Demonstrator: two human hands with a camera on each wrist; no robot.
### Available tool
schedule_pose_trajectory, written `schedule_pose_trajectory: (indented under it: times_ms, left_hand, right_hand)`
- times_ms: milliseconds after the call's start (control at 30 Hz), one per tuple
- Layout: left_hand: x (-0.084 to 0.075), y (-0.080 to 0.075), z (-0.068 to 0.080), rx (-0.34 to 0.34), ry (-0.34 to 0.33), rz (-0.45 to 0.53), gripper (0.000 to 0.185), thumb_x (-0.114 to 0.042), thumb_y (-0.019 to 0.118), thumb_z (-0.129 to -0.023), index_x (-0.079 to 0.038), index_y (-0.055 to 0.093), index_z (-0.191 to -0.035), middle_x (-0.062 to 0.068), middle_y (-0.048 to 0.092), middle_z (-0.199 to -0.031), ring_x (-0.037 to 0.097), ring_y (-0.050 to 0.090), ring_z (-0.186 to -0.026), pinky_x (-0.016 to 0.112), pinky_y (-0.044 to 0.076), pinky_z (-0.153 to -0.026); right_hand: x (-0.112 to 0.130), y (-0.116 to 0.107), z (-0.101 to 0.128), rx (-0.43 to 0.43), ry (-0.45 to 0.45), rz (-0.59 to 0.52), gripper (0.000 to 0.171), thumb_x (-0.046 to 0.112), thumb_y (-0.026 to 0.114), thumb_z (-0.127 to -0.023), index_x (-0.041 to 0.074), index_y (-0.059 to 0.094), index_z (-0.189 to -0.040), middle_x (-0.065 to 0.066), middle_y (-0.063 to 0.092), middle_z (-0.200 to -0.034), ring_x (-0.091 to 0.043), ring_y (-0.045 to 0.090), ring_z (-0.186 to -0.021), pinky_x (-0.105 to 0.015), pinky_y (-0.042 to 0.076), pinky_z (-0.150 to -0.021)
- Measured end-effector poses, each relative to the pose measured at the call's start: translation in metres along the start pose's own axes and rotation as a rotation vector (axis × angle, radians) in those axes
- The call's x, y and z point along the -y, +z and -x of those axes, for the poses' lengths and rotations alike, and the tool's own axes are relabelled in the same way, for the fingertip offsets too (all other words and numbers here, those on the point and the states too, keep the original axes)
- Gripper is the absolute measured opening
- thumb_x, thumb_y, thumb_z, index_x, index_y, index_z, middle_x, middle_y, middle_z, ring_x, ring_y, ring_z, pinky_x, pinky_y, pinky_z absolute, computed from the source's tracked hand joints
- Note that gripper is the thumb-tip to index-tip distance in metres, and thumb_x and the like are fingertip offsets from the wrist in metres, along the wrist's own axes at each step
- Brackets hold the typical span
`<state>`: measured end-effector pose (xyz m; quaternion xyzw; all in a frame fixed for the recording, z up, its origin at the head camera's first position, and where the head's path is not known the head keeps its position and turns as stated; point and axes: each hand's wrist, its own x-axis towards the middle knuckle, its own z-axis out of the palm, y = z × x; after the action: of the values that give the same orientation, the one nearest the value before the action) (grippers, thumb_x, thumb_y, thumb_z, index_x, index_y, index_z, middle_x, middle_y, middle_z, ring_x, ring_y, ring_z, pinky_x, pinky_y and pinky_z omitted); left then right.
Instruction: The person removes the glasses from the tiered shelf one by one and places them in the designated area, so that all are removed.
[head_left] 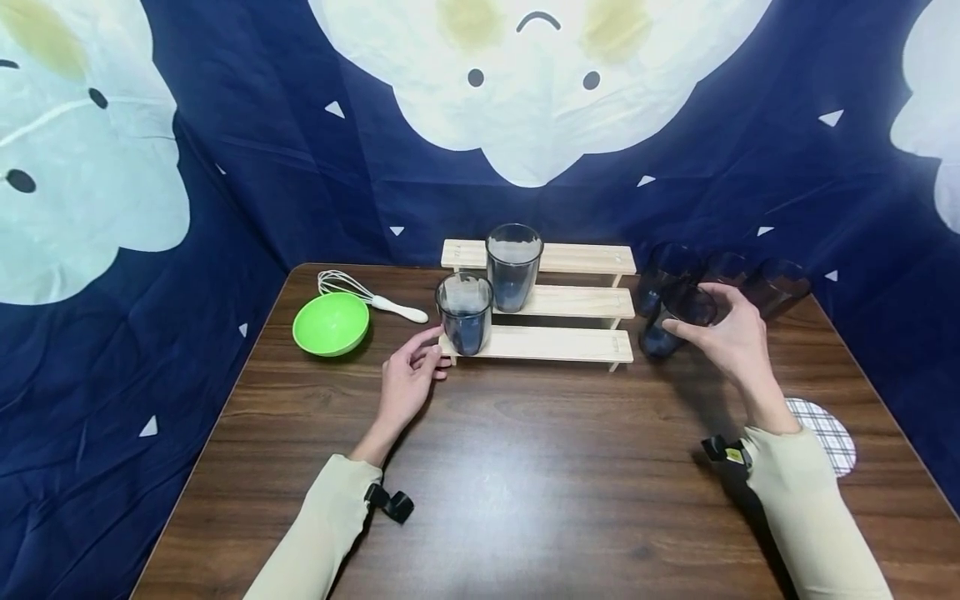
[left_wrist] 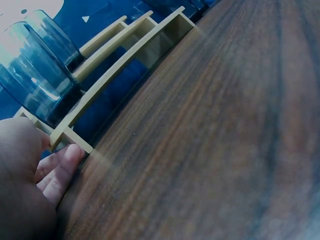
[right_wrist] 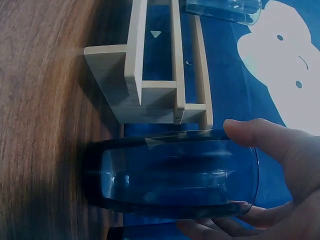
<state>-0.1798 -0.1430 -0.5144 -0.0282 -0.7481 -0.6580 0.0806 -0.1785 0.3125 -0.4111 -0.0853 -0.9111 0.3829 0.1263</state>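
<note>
Right hand (head_left: 731,333) curls around a smooth, translucent blue plastic tumbler (head_left: 675,321) standing on the wood-grain worktop (head_left: 525,467). Left hand (head_left: 408,379), fingers relaxed and apart, rests against the pale three-step wooden rack (head_left: 555,342).

table (head_left: 525,467) | on it: stepped wooden rack (head_left: 555,343), green bowl (head_left: 332,323), whisk (head_left: 367,297), blue tumblers (head_left: 750,283), checked coaster (head_left: 828,433)

A dark wood-grain table (head_left: 525,492) fills the foreground, lit evenly from above. Behind it hangs a navy cloth backdrop (head_left: 247,192) with big white flower faces (head_left: 536,79), wrapping what seems to be both sides.
</note>
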Motion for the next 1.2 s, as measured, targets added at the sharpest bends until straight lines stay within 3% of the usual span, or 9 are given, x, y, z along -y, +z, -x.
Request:
schedule_pose_trajectory:
  times_ms: [333,467,567,767,833,1033,1200]
  left_hand:
    - [-0.001,0.001,0.0,0.002,-0.009,0.002,0.035,0.002,0.064,-0.111,-0.002,0.072,-0.144,0.031,0.079,-0.11,0.048,0.081,-0.097,0.024,0.071,-0.071]
    - [-0.001,0.001,0.0,0.007,-0.007,-0.001,0.035,0.001,0.063,-0.111,-0.002,0.072,-0.145,0.031,0.079,-0.111,0.048,0.081,-0.097,0.023,0.071,-0.071]
    - [-0.002,0.001,0.0,0.007,-0.005,-0.002,0.035,0.003,0.063,-0.111,-0.002,0.072,-0.145,0.032,0.079,-0.112,0.048,0.081,-0.097,0.023,0.071,-0.071]
    - [-0.002,0.001,0.0,0.009,-0.015,0.004,0.036,0.004,0.063,-0.11,-0.001,0.071,-0.145,0.032,0.079,-0.111,0.049,0.08,-0.099,0.023,0.071,-0.071]
    - [-0.002,0.001,0.0,0.009,-0.017,0.007,0.036,0.004,0.063,-0.11,-0.001,0.071,-0.145,0.032,0.079,-0.111,0.049,0.08,-0.099,0.024,0.071,-0.071]
    - [-0.001,-0.001,0.001,0.003,-0.026,0.012,0.035,0.003,0.063,-0.111,-0.002,0.072,-0.145,0.032,0.079,-0.111,0.048,0.08,-0.098,0.024,0.072,-0.071]
    - [0.0,-0.001,0.001,0.005,-0.028,0.015,0.035,0.002,0.063,-0.111,-0.002,0.072,-0.145,0.032,0.079,-0.112,0.043,0.082,-0.097,0.025,0.072,-0.072]
  right_hand:
    - [0.0,-0.001,0.002,0.01,-0.011,0.031,0.097,0.026,0.099,-0.083,0.0,0.05,-0.163,-0.032,0.056,-0.158,-0.05,0.051,-0.147,-0.067,0.045,-0.122]
    - [0.003,-0.003,0.005,-0.027,-0.055,0.057,0.102,0.025,0.1,-0.08,0.003,0.048,-0.164,-0.034,0.059,-0.151,-0.05,0.054,-0.135,-0.059,0.048,-0.108]
    - [0.005,-0.003,0.007,-0.066,-0.104,0.075,0.1,0.023,0.1,-0.079,0.002,0.05,-0.163,-0.035,0.061,-0.144,-0.048,0.054,-0.126,-0.054,0.045,-0.095]
    - [0.015,-0.004,0.012,-0.161,-0.181,0.005,0.09,0.018,0.098,-0.08,0.004,0.057,-0.159,-0.03,0.063,-0.141,-0.046,0.052,-0.135,-0.06,0.043,-0.107]
    - [0.021,-0.004,0.015,-0.187,-0.208,-0.021,0.084,0.016,0.096,-0.082,0.006,0.059,-0.157,-0.028,0.064,-0.141,-0.043,0.053,-0.135,-0.053,0.043,-0.106]
    - [0.038,-0.003,0.022,-0.201,-0.241,-0.099,0.07,0.012,0.091,-0.09,0.006,0.064,-0.154,-0.023,0.067,-0.144,-0.038,0.059,-0.135,-0.017,0.042,-0.098]
    - [0.051,0.0,0.025,-0.175,-0.245,-0.177,0.064,0.009,0.088,-0.093,0.008,0.065,-0.153,-0.021,0.068,-0.146,-0.038,0.062,-0.139,-0.012,0.045,-0.107]
